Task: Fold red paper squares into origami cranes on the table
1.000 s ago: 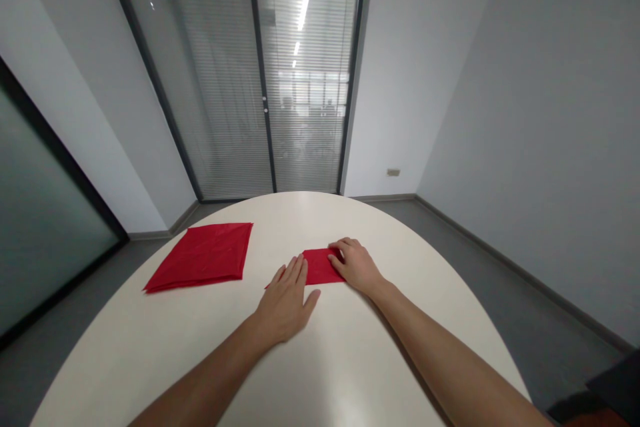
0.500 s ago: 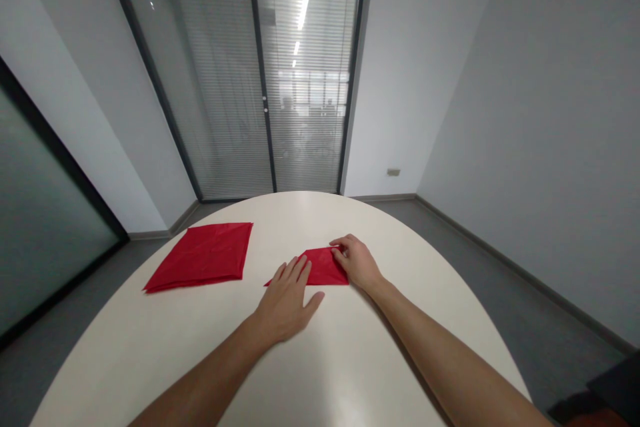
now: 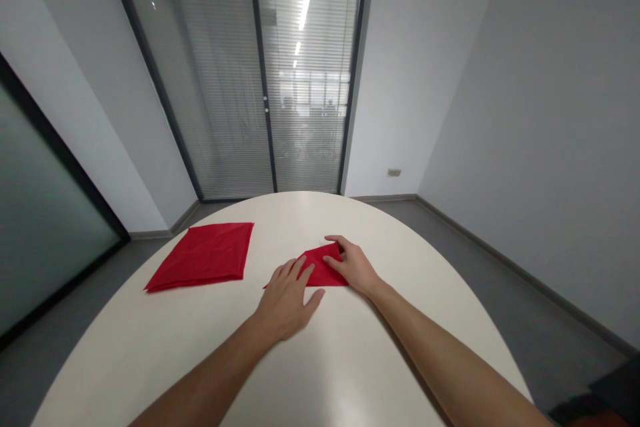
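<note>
A small folded red cloth (image 3: 320,267) lies on the white round table (image 3: 310,360) near its middle. My left hand (image 3: 287,297) rests flat on the table with fingers stretched out, its fingertips on the cloth's near left edge. My right hand (image 3: 353,263) is at the cloth's right end, fingers curled and pinching its far right corner, which stands a little off the table.
A larger stack of folded red cloth (image 3: 205,255) lies on the table's far left. Beyond the table stand glass doors with blinds (image 3: 265,73), grey walls and a grey floor. A dark object shows at the bottom right corner.
My right hand has drawn the cloth's far right corner up and toward the left, turning the flat rectangle into a more pointed shape. My left hand has barely shifted.
</note>
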Demonstrator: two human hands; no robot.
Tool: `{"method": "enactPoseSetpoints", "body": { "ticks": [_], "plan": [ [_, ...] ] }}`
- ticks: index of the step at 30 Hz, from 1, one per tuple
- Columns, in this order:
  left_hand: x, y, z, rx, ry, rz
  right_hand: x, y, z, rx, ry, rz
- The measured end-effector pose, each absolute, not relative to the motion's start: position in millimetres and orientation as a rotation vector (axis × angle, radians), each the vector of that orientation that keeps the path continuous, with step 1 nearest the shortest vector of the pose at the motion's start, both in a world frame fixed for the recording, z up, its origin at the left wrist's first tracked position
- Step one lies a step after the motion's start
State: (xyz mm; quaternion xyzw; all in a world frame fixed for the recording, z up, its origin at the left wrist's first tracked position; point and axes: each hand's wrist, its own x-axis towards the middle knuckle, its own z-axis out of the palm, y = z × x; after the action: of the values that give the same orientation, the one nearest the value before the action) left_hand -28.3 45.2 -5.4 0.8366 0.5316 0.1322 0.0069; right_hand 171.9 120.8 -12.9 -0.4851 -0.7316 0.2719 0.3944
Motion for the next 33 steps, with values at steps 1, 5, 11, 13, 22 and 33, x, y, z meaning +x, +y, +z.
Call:
{"method": "enactPoseSetpoints", "body": {
  "ticks": [1, 5, 11, 13, 22, 33],
  "plan": [
    [-27.9, 45.2, -5.2, 2.619, 1.683, 0.421, 171.2, 119.0, -11.1, -1.205, -1.872, 0.701],
    [-28.6, 45.5, -6.4, 2.597, 1.666, 0.379, 168.5, 111.4, -1.5, -1.107, -1.970, 0.677],
    [-27.9, 44.6, -9.8, 2.494, 1.678, 0.409, 168.7, 101.5, 8.8, -0.897, -2.263, 0.520],
    [-26.7, 44.3, -10.2, 2.450, 1.698, 0.456, 169.4, 99.2, 9.6, -0.866, -2.316, 0.483],
    [-28.0, 46.5, -11.0, 2.500, 1.680, 0.525, 167.1, 90.0, 19.5, -0.851, -2.468, 0.422],
    [-28.2, 48.2, -9.0, 2.568, 1.709, 0.581, 168.2, 91.5, 18.3, -0.869, -2.486, 0.314]
  ]
}}
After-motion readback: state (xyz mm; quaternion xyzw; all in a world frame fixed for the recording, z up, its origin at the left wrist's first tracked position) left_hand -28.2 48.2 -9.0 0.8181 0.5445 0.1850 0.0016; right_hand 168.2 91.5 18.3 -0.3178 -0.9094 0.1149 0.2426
